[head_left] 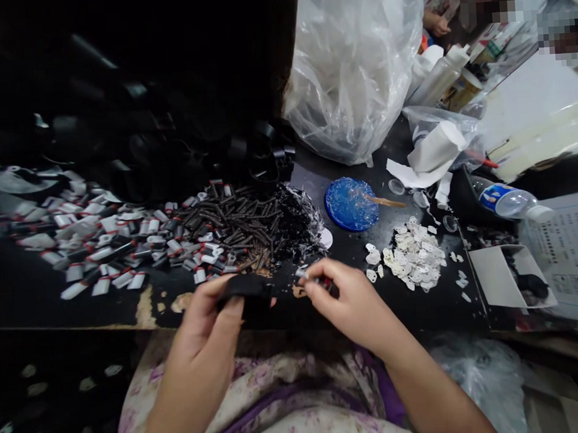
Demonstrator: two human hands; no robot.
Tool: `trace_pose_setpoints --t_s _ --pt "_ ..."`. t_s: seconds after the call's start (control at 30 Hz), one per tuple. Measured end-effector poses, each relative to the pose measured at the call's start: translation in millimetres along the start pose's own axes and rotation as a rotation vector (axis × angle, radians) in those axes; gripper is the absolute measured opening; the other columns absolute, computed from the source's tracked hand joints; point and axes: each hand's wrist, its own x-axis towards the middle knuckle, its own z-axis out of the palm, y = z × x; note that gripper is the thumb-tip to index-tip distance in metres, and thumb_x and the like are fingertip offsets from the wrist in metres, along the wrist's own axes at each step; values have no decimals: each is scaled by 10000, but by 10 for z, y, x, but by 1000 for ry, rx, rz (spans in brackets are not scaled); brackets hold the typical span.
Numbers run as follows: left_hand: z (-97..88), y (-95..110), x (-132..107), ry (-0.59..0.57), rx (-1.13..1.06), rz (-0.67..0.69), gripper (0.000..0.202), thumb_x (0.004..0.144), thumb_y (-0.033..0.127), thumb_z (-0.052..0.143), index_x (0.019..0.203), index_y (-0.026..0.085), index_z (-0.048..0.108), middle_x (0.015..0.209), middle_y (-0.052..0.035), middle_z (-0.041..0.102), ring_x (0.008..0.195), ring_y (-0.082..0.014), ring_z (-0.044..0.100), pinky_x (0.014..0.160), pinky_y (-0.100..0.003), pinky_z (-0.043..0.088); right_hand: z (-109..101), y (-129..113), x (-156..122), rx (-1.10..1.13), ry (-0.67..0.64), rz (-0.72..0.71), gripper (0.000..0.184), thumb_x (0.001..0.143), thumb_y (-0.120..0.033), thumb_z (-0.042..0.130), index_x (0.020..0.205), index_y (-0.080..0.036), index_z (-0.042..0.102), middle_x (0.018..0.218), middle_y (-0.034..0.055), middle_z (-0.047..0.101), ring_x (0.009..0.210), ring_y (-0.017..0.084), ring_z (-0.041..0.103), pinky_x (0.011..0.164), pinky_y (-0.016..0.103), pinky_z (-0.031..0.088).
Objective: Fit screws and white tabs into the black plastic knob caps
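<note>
My left hand (212,319) is closed around a black plastic part (247,291) at the near edge of the black table (24,291). My right hand (345,298) pinches a small metal piece (306,276) with a bit of red showing beside the fingers, a little to the right of the black part. Just beyond both hands lies a pile of dark springs (238,229). A heap of small white plates (413,254) sits to the right of my right hand.
White-and-black parts with red marks (99,241) spread over the left of the table. A blue lid (351,204) with a stick, a big clear plastic bag (353,62), a water bottle (506,202) and a small open box (511,281) stand further right. Another person's hand (436,24) shows far back.
</note>
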Motion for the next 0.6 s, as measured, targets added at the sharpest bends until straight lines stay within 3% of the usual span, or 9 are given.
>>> trace_pose_setpoints --t_s 0.07,0.13,0.23,0.43,0.6 --pt "139 -43 20 -3 -169 -120 187 867 388 676 1043 325 689 1035 23 718 944 -183 671 865 -294 562 40 28 132 -390 190 -19 84 904 -176 544 912 -195 626 981 44 710 885 188 641 787 317 382" --pt "218 -63 58 -36 -260 -142 185 858 373 692 1028 298 693 1055 14 707 962 -179 660 853 -301 583 75 41 249 -628 202 -32 96 919 -203 538 899 -188 631 969 55 714 873 207 643 781 338 354" --pt "230 -61 105 -51 -279 -163 208 838 354 720 1025 265 702 1048 -6 710 976 -189 657 840 -307 599 119 43 366 -781 182 -59 141 938 -228 515 896 -168 636 925 68 718 812 210 644 764 349 329" --pt "223 -13 102 -14 -292 -182 220 831 343 729 1025 248 688 1020 -19 724 920 -190 684 817 -310 609 126 43 381 -765 173 -96 111 908 -206 545 861 -164 637 892 58 726 774 192 633 756 338 317" --pt "350 99 77 -92 -393 -338 228 881 333 673 1097 260 654 1121 -34 722 1008 -227 694 896 -378 588 132 29 165 -406 223 -167 66 864 -186 620 801 -200 632 796 -18 704 716 145 583 730 284 345"
